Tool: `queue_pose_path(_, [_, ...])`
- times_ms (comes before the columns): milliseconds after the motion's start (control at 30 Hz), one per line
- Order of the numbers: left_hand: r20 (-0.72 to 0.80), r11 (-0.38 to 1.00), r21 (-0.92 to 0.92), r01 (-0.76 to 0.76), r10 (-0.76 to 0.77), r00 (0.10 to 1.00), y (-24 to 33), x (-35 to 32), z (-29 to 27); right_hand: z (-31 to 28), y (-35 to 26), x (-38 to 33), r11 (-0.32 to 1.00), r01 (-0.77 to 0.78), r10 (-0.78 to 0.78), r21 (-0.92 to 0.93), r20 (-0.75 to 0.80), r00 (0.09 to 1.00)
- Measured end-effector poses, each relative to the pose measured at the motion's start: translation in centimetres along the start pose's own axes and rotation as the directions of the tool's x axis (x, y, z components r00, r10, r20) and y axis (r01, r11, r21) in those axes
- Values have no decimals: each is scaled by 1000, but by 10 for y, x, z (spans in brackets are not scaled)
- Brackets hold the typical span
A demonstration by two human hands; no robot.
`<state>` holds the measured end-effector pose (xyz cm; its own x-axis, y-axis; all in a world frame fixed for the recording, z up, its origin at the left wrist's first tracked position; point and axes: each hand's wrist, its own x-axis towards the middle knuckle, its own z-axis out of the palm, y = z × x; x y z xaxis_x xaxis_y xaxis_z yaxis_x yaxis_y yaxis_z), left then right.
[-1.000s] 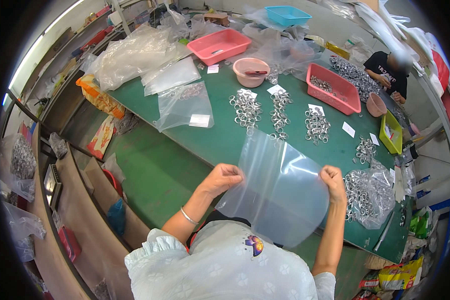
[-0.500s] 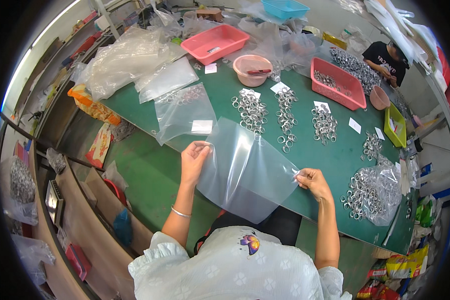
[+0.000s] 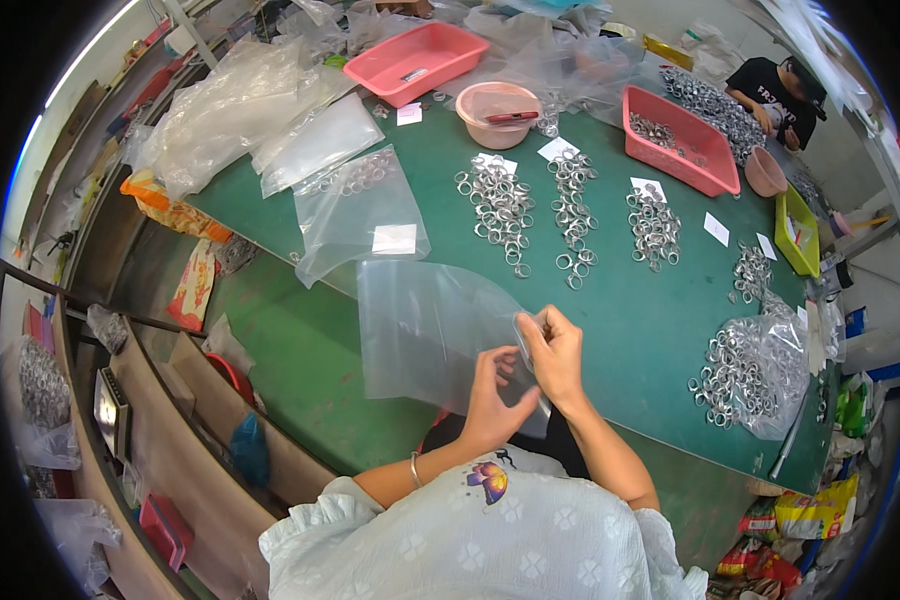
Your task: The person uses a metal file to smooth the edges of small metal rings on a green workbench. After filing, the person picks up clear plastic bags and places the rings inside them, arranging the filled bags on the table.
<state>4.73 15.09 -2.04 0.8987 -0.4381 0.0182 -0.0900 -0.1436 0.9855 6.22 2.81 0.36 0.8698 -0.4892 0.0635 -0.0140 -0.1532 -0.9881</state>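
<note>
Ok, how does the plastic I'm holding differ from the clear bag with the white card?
The held plastic is gripped in your right hand; the table bag lies unheld on the green table. The table bag shows metal rings; the held plastic shows none. Both are see-through.

The left hand [image 3: 500,400], which earlier pinches the near-left edge of the clear plastic bag [image 3: 415,325], is now off that edge and sits beside the right hand [image 3: 552,350], thumb and fingers apart. The right hand comes inward, gripping the bag's right side. The bag's free end now spreads further left, no longer stretched between two hands.
</note>
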Motion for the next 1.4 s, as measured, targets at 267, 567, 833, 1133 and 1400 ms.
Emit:
queue_pose_path(267, [-172,978,-133,-163,139,975,12,11,-11,17,-14,9,999,2,-4,34,72,997])
queue_pose_path(567, [-205,984,-95,-147,125,971,9,20,-45,14,-16,26,970,-132,80,204,245,966])
queue_pose_path(833, [-486,950,251,-184,288,825,5,42,-81,2,5,41,800,426,-229,-423,442,868])
queue_pose_path(1133, [-440,917,352,-186,338,832,0,48,-88,16,50,122,665,416,-255,-621,335,907])
queue_pose_path(1400, [-342,951,286,-120,218,914,5,39,-84,44,72,163,536,414,-280,-736,307,909])
